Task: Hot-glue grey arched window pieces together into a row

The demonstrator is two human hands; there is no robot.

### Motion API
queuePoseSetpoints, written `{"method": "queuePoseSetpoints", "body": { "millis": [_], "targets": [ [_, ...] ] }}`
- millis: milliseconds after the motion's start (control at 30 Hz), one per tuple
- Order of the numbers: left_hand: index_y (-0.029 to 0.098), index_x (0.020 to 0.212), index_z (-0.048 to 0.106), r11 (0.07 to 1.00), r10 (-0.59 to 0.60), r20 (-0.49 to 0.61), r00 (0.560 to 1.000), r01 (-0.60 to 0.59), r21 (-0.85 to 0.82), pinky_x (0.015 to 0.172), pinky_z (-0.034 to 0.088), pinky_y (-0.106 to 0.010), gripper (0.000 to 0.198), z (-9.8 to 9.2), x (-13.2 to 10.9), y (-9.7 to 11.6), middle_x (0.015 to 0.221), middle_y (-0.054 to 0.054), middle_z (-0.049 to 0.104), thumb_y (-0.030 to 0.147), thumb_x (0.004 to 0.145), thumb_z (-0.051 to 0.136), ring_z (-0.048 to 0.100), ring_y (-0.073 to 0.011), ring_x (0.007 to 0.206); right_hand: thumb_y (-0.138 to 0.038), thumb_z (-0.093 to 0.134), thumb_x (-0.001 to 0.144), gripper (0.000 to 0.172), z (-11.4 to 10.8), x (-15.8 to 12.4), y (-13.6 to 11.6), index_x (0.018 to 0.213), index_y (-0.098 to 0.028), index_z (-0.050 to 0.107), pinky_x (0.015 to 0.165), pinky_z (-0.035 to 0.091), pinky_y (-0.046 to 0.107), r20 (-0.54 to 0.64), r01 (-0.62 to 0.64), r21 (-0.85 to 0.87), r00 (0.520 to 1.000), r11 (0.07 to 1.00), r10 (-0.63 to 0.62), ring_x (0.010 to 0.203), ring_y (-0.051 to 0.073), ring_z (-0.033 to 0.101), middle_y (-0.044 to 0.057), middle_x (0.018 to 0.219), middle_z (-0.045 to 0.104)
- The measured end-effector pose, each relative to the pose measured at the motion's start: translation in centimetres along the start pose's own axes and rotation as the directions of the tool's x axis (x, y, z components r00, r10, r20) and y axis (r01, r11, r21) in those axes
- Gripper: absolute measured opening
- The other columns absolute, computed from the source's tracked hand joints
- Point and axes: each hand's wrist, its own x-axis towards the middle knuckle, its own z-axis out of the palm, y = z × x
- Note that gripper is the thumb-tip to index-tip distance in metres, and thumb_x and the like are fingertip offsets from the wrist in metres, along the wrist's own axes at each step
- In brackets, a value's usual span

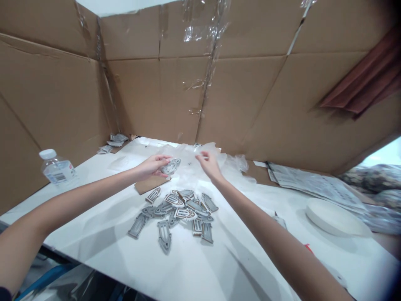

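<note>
My left hand (152,165) grips a crumpled grey-and-white piece (171,167) at its fingertips, above the white table (103,234). My right hand (208,164) hangs a little to the right with its fingers curled, holding nothing I can see, next to a sheet of thin clear plastic (227,158). Below both hands lies a loose heap of flat grey arch-shaped cut-outs (177,213), several with white-and-brown patterned faces. A small brown cardboard piece (152,184) sits under my left wrist, touching the heap's upper left side.
Cardboard walls (156,88) rise behind the table, patched with clear tape. A capped plastic water bottle (57,167) lies at left. A round white disc (336,217) and stacked printed papers (313,186) are at right. Crumpled grey packets (117,140) sit in the far corner.
</note>
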Motion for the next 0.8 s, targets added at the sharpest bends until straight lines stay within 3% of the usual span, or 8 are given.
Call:
{"method": "queuePoseSetpoints", "body": {
  "millis": [100, 200, 500, 667, 800],
  "targets": [
    [0.014, 0.12, 0.058, 0.999, 0.003, -0.017, 1.0, -0.004, -0.047, 0.064, 0.058, -0.028, 0.028, 0.7, 0.2, -0.3, 0.103, -0.006, 0.066, 0.028, 0.095, 0.059, 0.067, -0.0156, 0.081, -0.037, 0.059, 0.094, 0.025, 2.2, -2.3, -0.7, 0.103, -0.014, 0.064, 0.078, 0.056, 0.035, 0.275, 0.024, 0.041, 0.961, 0.999, -0.034, 0.085, 0.016, 0.065, 0.005, 0.1, 0.067],
    [0.014, 0.12, 0.057, 0.995, -0.001, -0.032, 1.0, -0.003, -0.101, 0.066, 0.058, -0.029, 0.028, 1.1, 0.2, -0.5, 0.105, -0.007, 0.065, 0.03, 0.097, 0.056, 0.066, -0.016, 0.083, -0.038, 0.056, 0.096, 0.026, 3.2, -3.6, -1.4, 0.094, -0.013, 0.065, 0.066, 0.055, 0.028, 0.399, 0.032, 0.093, 0.915, 0.995, -0.067, 0.072, 0.011, 0.063, 0.003, 0.09, 0.067],
    [0.015, 0.123, 0.054, 0.971, -0.013, -0.067, 0.998, -0.004, -0.239, 0.071, 0.058, -0.033, 0.033, 2.0, -0.4, -1.7, 0.11, -0.008, 0.063, 0.036, 0.097, 0.054, 0.065, -0.0171, 0.087, -0.024, 0.07, 0.08, 0.013, 2.7, -4.2, -1.4, 0.085, -0.015, 0.063, 0.051, 0.049, 0.019, 0.402, 0.013, 0.194, 0.911, 0.981, -0.092, 0.064, 0.011, 0.061, 0.001, 0.073, 0.066],
    [0.019, 0.123, 0.051, 0.975, -0.077, 0.038, 0.996, 0.083, -0.208, 0.068, 0.059, -0.034, 0.031, 2.8, -0.8, -2.2, 0.111, -0.007, 0.063, 0.038, 0.097, 0.052, 0.068, -0.018, 0.084, -0.028, 0.073, 0.071, 0.016, 2.1, -4.3, -0.9, 0.072, -0.017, 0.061, 0.054, 0.05, 0.02, 0.399, -0.001, 0.218, 0.913, 0.976, -0.088, 0.063, 0.011, 0.062, 0.0, 0.065, 0.064],
    [0.021, 0.11, 0.056, 0.98, -0.163, 0.146, 0.976, 0.177, -0.092, 0.061, 0.057, -0.032, 0.028, 1.6, -0.6, -2.2, 0.097, -0.005, 0.065, 0.041, 0.09, 0.061, 0.07, -0.0191, 0.074, -0.031, 0.075, 0.064, 0.02, 1.0, -4.1, 0.2, 0.07, -0.017, 0.063, 0.058, 0.053, 0.024, 0.464, -0.057, 0.177, 0.885, 0.982, -0.032, 0.063, 0.013, 0.062, 0.001, 0.065, 0.065]
  ]
}}
